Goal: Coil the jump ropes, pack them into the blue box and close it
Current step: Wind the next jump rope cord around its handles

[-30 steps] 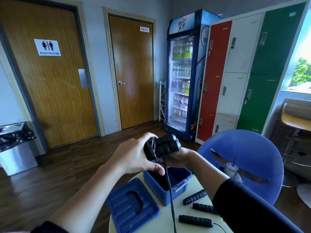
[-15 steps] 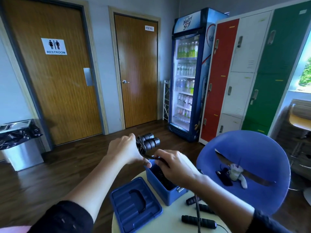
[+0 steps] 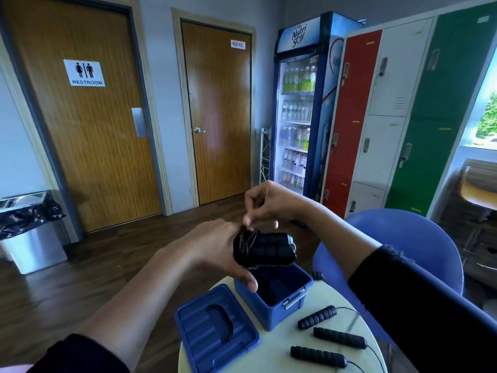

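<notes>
The left hand [image 3: 215,249] grips a bundle of black jump rope handles [image 3: 265,249] with the cord wound around them, and holds it just above the open blue box [image 3: 274,297]. The right hand [image 3: 269,205] is above the bundle, with thumb and fingers pinched on the thin black cord [image 3: 248,235] at the bundle's left end. The box stands on a small round white table [image 3: 271,359], and something dark lies inside it, but the left thumb hides part of the inside. The blue lid [image 3: 215,329] lies on the table, left of the box and touching it. Three more black handles [image 3: 317,317] with thin cords lie loose on the table, right of the box. Behind the table stands a blue chair [image 3: 408,238], partly covered by the right sleeve [image 3: 419,300].
</notes>
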A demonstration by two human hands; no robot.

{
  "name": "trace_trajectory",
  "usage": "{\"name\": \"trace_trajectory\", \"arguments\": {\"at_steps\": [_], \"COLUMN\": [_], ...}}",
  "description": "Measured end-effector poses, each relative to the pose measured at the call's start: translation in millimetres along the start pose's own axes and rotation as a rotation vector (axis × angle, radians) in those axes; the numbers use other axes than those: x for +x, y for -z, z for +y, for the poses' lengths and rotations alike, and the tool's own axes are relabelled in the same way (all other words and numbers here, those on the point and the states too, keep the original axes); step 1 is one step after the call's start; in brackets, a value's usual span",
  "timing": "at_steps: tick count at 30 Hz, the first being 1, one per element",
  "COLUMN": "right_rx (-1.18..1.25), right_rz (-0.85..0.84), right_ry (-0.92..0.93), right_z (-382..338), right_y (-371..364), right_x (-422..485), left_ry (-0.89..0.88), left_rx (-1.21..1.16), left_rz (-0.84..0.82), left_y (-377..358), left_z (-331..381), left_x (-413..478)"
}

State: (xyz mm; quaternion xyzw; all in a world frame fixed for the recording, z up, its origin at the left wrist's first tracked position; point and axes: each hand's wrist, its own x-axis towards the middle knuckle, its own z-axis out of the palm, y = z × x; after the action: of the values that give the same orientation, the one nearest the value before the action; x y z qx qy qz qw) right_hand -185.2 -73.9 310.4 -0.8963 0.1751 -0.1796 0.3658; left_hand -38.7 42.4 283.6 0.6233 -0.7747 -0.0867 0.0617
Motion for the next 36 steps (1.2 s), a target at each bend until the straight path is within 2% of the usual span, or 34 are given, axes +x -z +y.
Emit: {"name": "trace_trajectory", "arguments": {"at_steps": [2, 5, 10, 13, 18, 20, 25, 28, 31, 33, 36], "right_rx": [0.138, 0.114, 0.264, 0.342, 0.397, 0.335, -0.302, -0.528, -0.751, -0.875, -0.876], "right_rz": [-0.053, -0.077, 0.039, 0.154, 0.328, 0.392, 0.478, 0.450, 0.483, 0.458, 0.334], "right_ry": [-0.026, -0.040, -0.077, -0.206, -0.391, -0.443, -0.545, -0.439, -0.246, -0.039, 0.262], "right_z": [3.8, 8.6, 16.3, 16.2, 13.6, 13.0, -3.5, -21.1, -37.6, -46.8, -56.7], "right_y": [2.5, -2.0, -14.1, -34.9, -64.4, -67.9, -71.6, -75.2, -75.6, -68.1, -42.5], "right_x": [3.6, 10.0, -3.9, -9.2, -6.4, -12.9, -35.0, -43.8, -48.6, -48.0, -44.7], "left_ry": [-0.003, -0.011, -0.117, -0.184, -0.124, -0.011, 0.291, 0.430, 0.501, 0.465, 0.323], "left_rx": [-0.097, -0.233, -0.439, -0.485, -0.494, -0.416, -0.183, -0.027, 0.110, 0.187, 0.263], "left_rz": [0.035, 0.095, 0.206, 0.254, 0.349, 0.402, 0.411, 0.431, 0.384, 0.341, 0.316], "left_y": [4.8, 7.4, 11.8, 21.1, 31.6, 36.1, 35.7, 31.9, 28.7, 25.6, 24.6], "left_z": [-3.5, -9.2, -17.2, -13.6, -15.6, -18.0, -18.9, -15.5, -9.3, -3.3, 1.1], "left_x": [-3.4, -8.8, -16.8, -17.5, -14.9, -14.9, -10.8, -2.1, 6.2, 7.0, 2.6]}}
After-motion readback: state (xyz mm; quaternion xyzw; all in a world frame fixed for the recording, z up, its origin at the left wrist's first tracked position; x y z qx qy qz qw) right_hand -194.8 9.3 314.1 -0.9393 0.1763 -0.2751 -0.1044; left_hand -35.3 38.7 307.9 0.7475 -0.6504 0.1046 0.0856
